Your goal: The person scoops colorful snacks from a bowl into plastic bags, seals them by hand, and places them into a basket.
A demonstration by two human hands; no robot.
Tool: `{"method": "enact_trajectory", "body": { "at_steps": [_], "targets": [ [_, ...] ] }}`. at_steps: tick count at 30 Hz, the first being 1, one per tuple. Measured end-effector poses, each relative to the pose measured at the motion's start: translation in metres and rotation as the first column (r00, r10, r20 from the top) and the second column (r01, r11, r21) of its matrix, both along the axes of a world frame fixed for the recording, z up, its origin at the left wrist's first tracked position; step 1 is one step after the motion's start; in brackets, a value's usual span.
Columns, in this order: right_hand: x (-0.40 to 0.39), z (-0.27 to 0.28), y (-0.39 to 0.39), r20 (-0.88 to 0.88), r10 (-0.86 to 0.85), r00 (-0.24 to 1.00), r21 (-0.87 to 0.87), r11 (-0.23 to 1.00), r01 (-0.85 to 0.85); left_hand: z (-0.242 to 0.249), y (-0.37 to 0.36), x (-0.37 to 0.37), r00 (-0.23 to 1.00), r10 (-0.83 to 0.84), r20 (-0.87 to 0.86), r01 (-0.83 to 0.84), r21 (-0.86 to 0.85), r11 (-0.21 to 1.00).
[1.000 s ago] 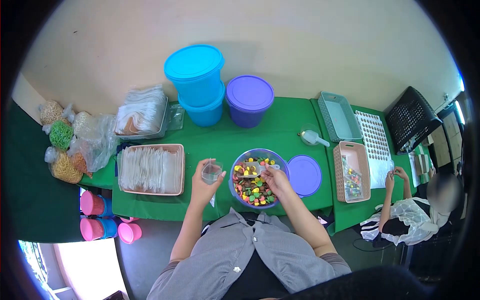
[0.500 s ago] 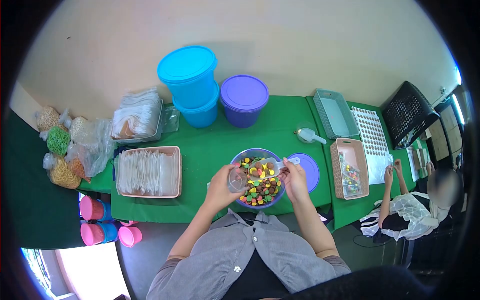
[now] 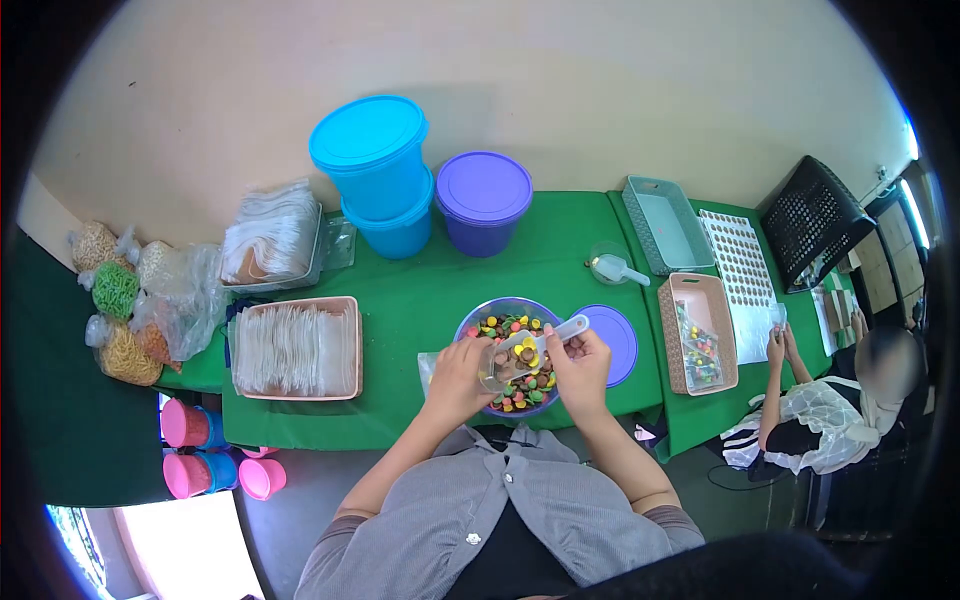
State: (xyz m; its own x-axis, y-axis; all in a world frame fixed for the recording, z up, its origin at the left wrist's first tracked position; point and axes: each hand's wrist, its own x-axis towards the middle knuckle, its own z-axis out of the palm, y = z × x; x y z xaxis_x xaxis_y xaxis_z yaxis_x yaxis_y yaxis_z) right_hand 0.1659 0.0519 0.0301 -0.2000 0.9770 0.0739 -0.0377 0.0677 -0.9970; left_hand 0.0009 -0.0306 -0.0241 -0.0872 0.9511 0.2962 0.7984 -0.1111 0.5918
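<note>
A purple bowl [image 3: 463,329] of brown, yellow, green and red pieces stands at the table's front edge. Over its left side, my left hand [image 3: 457,380] is closed round a small clear cup [image 3: 492,371]. My right hand [image 3: 582,368] grips the handle of a white scoop [image 3: 568,329], which carries brown and yellow pieces and slopes down to the cup's mouth. A purple lid [image 3: 612,345] lies just right of the bowl. Part of a clear bag [image 3: 427,370] shows beside my left hand.
Blue tubs [image 3: 370,140] and a purple tub [image 3: 485,190] stand at the back. A pink basket [image 3: 358,345] of clear packets is on the left, a second scoop [image 3: 620,270] and pink basket [image 3: 731,340] on the right. A co-worker [image 3: 825,410] is at far right.
The scoop has tipped more steeply toward the cup, its handle end now lower and further left. My left hand has turned the cup to lean toward the scoop.
</note>
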Motion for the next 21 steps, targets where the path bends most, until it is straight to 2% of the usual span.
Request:
{"method": "enact_trajectory", "body": {
  "at_steps": [2, 4, 5, 7, 10, 13, 15, 17, 19, 21],
  "targets": [
    [0.0, 0.003, -0.002, 0.007, -0.011, 1.0, 0.019, 1.0, 0.011, -0.001, 0.001, 0.001, 0.999, 0.016, 0.029, -0.015, -0.02, 1.0],
    [0.0, 0.007, -0.008, 0.182, -0.034, 0.983, 0.15, 0.989, 0.007, 0.002, 0.002, 0.003, 0.998, 0.027, 0.058, -0.027, -0.003, 1.0],
    [0.001, 0.008, -0.011, 0.181, -0.034, 0.983, 0.15, 0.989, 0.006, 0.003, 0.001, 0.004, 0.995, 0.035, 0.088, -0.037, 0.012, 0.999],
    [0.003, 0.012, -0.014, 0.259, -0.108, 0.96, 0.438, 0.899, -0.017, 0.004, 0.002, 0.004, 0.992, 0.042, 0.12, -0.042, -0.001, 0.999],
    [0.005, 0.018, -0.016, 0.212, -0.178, 0.961, 0.509, 0.859, 0.047, 0.005, 0.001, 0.003, 0.983, 0.075, 0.167, -0.076, 0.0, 0.997],
    [0.013, 0.004, -0.004, 0.181, -0.237, 0.955, 0.474, 0.871, 0.126, -0.003, 0.001, -0.002, 0.965, 0.135, 0.224, -0.135, -0.015, 0.991],
    [0.017, -0.001, 0.007, 0.233, -0.217, 0.948, 0.425, 0.9, 0.102, -0.005, 0.0, -0.007, 0.95, 0.169, 0.264, -0.164, -0.043, 0.986],
    [0.023, -0.006, 0.014, 0.283, -0.19, 0.94, 0.371, 0.925, 0.076, -0.003, -0.003, -0.012, 0.876, 0.219, 0.43, -0.223, -0.041, 0.974],
    [0.033, -0.015, 0.015, 0.494, 0.031, 0.869, 0.089, 0.992, -0.086, -0.005, -0.006, -0.016, 0.876, 0.258, 0.407, -0.263, -0.044, 0.964],
    [0.037, -0.029, 0.011, 0.463, 0.023, 0.886, 0.067, 0.996, -0.061, -0.005, -0.007, -0.02, 0.873, 0.3, 0.386, -0.306, -0.047, 0.951]
  ]
}}
